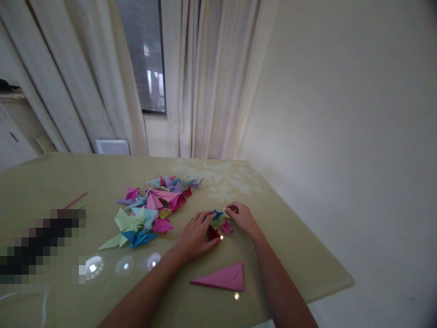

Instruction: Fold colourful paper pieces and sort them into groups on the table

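A small cluster of folded paper pieces lies between my hands: a blue one (217, 214), a green one (215, 223), a dark red one (213, 233) and a pink one (226, 227). My left hand (196, 236) rests on the table around the left side of the cluster. Its thumb and fingers are apart, touching the blue and dark red pieces. From the right, my right hand (241, 216) pinches a pale yellow folded paper (226, 212) at its fingertips. Nearer to me, a flat pink folded paper (221, 279) with a long point lies between my forearms.
A heap of colourful origami cranes (160, 200) covers the table left of my hands. A thin pink stick (77, 199) lies farther left, beside a pixelated dark area. The table's right edge (300, 223) runs close to the wall. Curtains and a window stand behind.
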Demonstrator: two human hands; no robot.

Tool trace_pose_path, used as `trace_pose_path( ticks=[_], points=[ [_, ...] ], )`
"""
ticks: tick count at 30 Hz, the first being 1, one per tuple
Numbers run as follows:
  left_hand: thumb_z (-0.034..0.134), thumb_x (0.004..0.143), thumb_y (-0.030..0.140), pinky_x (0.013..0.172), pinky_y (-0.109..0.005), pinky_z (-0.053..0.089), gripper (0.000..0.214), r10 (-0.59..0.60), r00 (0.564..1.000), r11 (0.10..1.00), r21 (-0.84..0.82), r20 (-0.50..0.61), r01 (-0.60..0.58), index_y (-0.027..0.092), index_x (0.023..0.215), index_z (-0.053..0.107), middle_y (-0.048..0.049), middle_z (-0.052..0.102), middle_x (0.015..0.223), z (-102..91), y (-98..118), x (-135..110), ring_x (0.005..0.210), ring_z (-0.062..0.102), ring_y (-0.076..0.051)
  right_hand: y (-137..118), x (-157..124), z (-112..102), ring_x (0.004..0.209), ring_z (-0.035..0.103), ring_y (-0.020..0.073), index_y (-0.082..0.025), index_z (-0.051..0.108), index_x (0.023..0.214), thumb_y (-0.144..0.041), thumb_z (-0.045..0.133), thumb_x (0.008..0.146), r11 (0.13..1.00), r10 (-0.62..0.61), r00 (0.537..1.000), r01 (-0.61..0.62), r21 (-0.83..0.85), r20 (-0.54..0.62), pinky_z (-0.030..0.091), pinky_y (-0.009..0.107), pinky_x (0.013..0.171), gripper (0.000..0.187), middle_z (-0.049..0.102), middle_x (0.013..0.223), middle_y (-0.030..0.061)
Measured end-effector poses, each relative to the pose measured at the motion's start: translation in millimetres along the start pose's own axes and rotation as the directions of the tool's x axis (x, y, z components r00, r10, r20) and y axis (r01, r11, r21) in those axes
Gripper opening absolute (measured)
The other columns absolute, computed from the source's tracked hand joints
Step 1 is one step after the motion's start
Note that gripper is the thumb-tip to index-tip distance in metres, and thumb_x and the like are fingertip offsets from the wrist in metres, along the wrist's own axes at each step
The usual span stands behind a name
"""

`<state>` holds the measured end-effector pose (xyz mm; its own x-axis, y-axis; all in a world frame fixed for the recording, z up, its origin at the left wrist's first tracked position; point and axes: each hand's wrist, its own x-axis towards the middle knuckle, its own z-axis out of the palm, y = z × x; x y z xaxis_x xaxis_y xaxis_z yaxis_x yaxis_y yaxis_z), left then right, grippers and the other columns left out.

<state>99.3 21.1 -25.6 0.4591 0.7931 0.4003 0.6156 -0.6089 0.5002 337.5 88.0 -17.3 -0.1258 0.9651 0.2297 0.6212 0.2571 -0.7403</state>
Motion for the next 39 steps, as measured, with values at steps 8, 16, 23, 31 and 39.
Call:
trace_pose_path(
  ticks=[8, 16, 23, 31, 39],
  points=[
    [0.075, 0.085, 0.04, 0.119, -0.052, 0.043, 0.072, -0.016, 1.0, 1.0, 0.007, 0.014, 0.016, 0.026, 0.151, 0.048, -0.0119, 0.055, 0.149, 1.3, -0.3, -0.9, 0.138, 0.05, -0.033, 5.9, -1.4, 2.7, 0.065, 0.06, 0.0172, -0.018, 0.078, 0.096, -0.029, 0.077, 0.076, 1.0, 0.007, 1.0, -0.007, -0.005, 0.027, 0.046, 0.027, 0.062, 0.023, 0.069, 0.071, 0.0001],
    [0.074, 0.087, 0.042, 0.119, -0.05, 0.042, 0.071, -0.007, 1.0, 1.0, 0.012, 0.013, 0.006, 0.026, 0.151, 0.048, -0.0115, 0.055, 0.15, 1.2, -0.8, -1.2, 0.138, 0.05, -0.032, 5.3, 3.1, 1.1, 0.069, 0.06, 0.0189, -0.018, 0.077, 0.1, -0.039, 0.072, 0.079, 0.999, -0.003, 0.998, 0.006, 0.032, -0.065, 0.048, 0.03, 0.067, 0.03, 0.069, 0.077, 0.0022],
    [0.074, 0.088, 0.041, 0.12, -0.049, 0.042, 0.071, 0.004, 1.0, 1.0, 0.013, 0.007, -0.004, 0.025, 0.151, 0.047, -0.0113, 0.054, 0.151, 0.7, -0.4, -1.3, 0.139, 0.049, -0.031, 5.6, 1.3, 3.7, 0.081, 0.063, 0.021, -0.019, 0.075, 0.099, -0.036, 0.067, 0.082, 0.991, -0.078, 0.994, 0.086, 0.101, -0.079, 0.053, 0.036, 0.082, 0.025, 0.068, 0.087, 0.0035],
    [0.079, 0.084, 0.041, 0.116, -0.05, 0.046, 0.072, -0.027, 1.0, 0.999, 0.019, 0.007, 0.026, 0.023, 0.147, 0.051, -0.013, 0.057, 0.142, 1.9, -0.4, -0.6, 0.133, 0.052, -0.033, 3.1, 0.9, 5.7, 0.087, 0.062, 0.0207, -0.021, 0.076, 0.098, -0.008, 0.063, 0.076, 0.975, -0.221, 0.974, 0.22, -0.016, -0.044, 0.053, 0.036, 0.087, 0.028, 0.065, 0.088, 0.0034],
    [0.081, 0.082, 0.039, 0.115, -0.049, 0.047, 0.075, -0.01, 1.0, 1.0, 0.009, -0.015, 0.01, 0.024, 0.149, 0.049, -0.0121, 0.055, 0.142, 2.7, -1.8, -2.0, 0.133, 0.052, -0.032, -0.1, 1.0, 5.8, 0.09, 0.067, 0.0203, -0.021, 0.075, 0.102, -0.024, 0.066, 0.089, 0.963, -0.25, 0.956, 0.262, 0.062, -0.156, 0.057, 0.035, 0.087, 0.016, 0.069, 0.096, 0.0063]
  ],
)
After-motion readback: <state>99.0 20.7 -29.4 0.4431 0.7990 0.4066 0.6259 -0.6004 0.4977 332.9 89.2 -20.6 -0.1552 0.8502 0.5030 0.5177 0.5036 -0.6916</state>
